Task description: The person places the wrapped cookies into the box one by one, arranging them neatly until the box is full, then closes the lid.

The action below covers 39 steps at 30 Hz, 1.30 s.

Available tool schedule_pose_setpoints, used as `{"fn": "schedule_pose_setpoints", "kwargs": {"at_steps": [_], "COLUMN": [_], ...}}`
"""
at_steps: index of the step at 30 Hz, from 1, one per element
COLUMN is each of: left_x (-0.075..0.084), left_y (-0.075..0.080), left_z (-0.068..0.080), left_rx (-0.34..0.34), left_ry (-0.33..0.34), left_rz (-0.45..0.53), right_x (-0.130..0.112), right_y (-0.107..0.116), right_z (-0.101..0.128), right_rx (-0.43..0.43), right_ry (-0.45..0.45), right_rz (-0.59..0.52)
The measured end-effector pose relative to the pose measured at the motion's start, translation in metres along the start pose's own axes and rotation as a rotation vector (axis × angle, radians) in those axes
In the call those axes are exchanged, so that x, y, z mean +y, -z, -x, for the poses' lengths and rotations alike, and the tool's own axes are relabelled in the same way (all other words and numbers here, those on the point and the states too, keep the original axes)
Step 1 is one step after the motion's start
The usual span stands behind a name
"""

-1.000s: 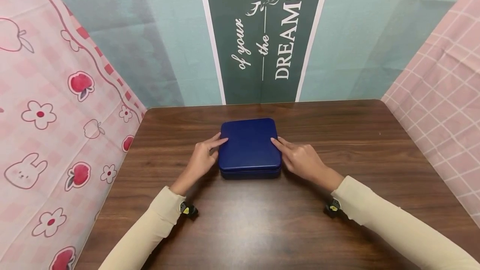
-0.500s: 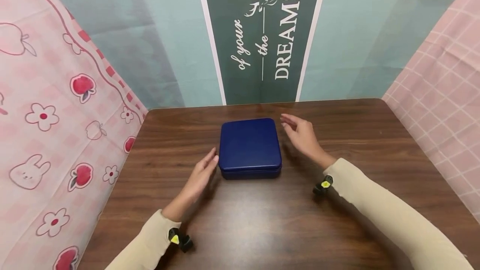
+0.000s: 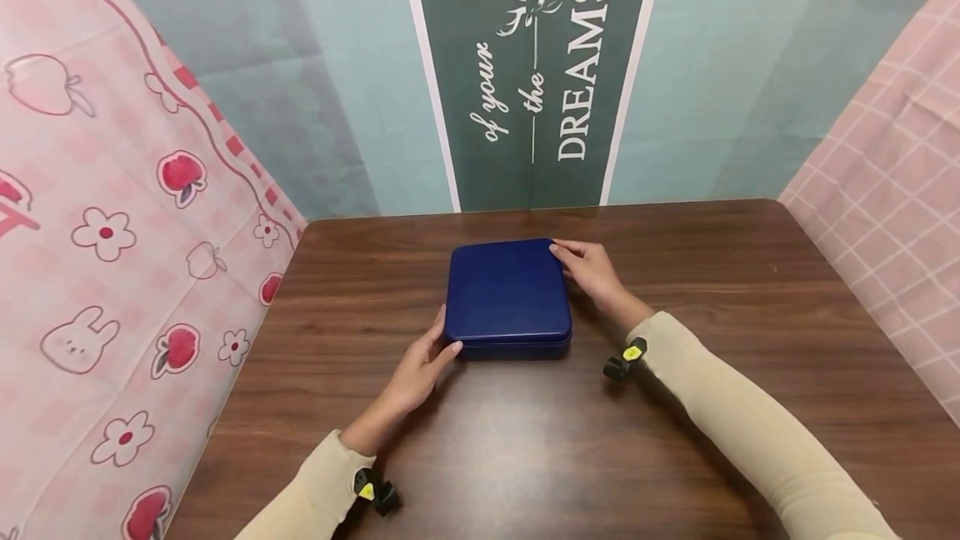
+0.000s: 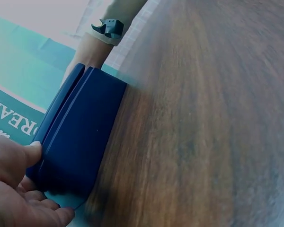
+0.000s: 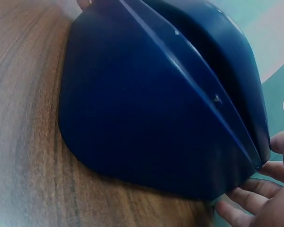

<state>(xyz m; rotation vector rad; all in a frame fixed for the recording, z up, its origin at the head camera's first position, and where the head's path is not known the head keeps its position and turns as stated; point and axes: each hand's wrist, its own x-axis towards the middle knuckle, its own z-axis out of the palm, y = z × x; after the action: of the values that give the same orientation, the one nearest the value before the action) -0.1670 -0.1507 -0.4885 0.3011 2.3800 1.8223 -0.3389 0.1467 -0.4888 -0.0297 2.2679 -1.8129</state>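
A dark blue, rounded-corner tin box (image 3: 510,290) lies flat on the wooden table, its lid on top. My left hand (image 3: 416,369) grips its near left corner, thumb at the front edge and fingers along the left side. At the far right corner, my right hand (image 3: 596,271) holds the tin with the thumb on the lid's edge and fingers behind it. In the left wrist view, the lid (image 4: 61,101) stands slightly apart from the base (image 4: 83,132). A dark gap also shows between lid and base in the right wrist view, narrowing toward the right fingers (image 5: 248,201).
The brown wooden table (image 3: 675,273) extends around the tin on all sides. A teal and green printed cloth (image 3: 525,107) hangs behind it. Pink patterned cloths flank the left (image 3: 112,273) and right (image 3: 900,148). Each wrist wears a black strapped device.
Both hands left the tin's sides; the left slid toward the near corner and the right toward the far corner. Now each holds its corner. The tin has stayed about where it was.
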Motion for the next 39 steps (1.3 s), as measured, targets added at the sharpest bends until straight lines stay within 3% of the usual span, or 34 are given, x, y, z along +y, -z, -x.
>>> {"fn": "schedule_pose_setpoints", "kwargs": {"at_steps": [14, 22, 30, 39], "left_x": [-0.002, -0.004, -0.004, -0.004], "left_y": [-0.002, -0.011, -0.021, -0.025], "left_z": [-0.002, -0.005, -0.006, -0.005], "left_rx": [0.037, 0.098, 0.158, 0.164], "left_ry": [-0.050, 0.054, 0.068, 0.060], "left_rz": [0.074, 0.044, 0.116, 0.101], "right_x": [0.011, 0.011, 0.009, 0.010], "right_y": [-0.002, -0.004, -0.012, -0.018], "right_z": [0.001, 0.000, 0.000, 0.001], "right_rx": [0.044, 0.093, 0.180, 0.245], "right_ry": [0.055, 0.043, 0.084, 0.122], "right_rz": [-0.045, -0.029, 0.014, -0.065]}}
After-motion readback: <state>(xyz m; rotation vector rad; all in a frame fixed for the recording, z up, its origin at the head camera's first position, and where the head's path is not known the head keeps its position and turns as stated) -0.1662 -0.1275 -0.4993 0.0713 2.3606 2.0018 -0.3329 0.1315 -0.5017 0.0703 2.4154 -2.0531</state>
